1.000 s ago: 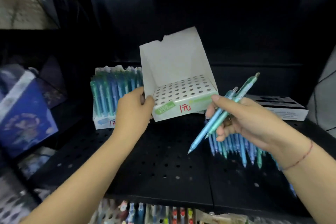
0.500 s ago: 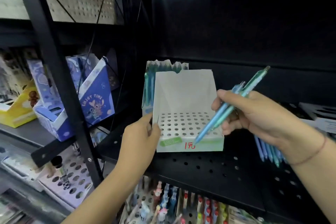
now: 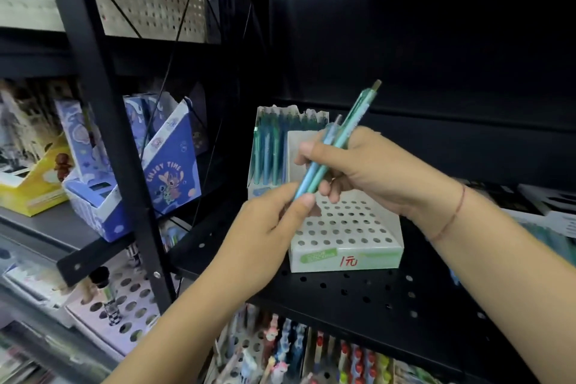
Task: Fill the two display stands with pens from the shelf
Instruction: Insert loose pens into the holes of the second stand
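A white empty display stand (image 3: 346, 246) with rows of holes sits on the black perforated shelf (image 3: 358, 299). Behind it stands a second stand (image 3: 271, 146) filled with blue and green pens. My right hand (image 3: 371, 168) holds two pens (image 3: 330, 150), one light blue and one green, slanted above the empty stand. My left hand (image 3: 268, 227) pinches the lower tips of those pens between thumb and fingers. More loose pens (image 3: 548, 237) lie on the shelf at the right, partly hidden by my right forearm.
A black upright post (image 3: 103, 109) divides the shelving. Left of it stand a blue cartoon box (image 3: 168, 178) and a yellow box (image 3: 28, 187). Dark flat boxes (image 3: 542, 199) rest at the right. Below the shelf are racks of novelty pens (image 3: 299, 349).
My left hand let go of the empty stand, now resting on the shelf, and rose to pinch the pen tips. My right hand moved left over the stand.
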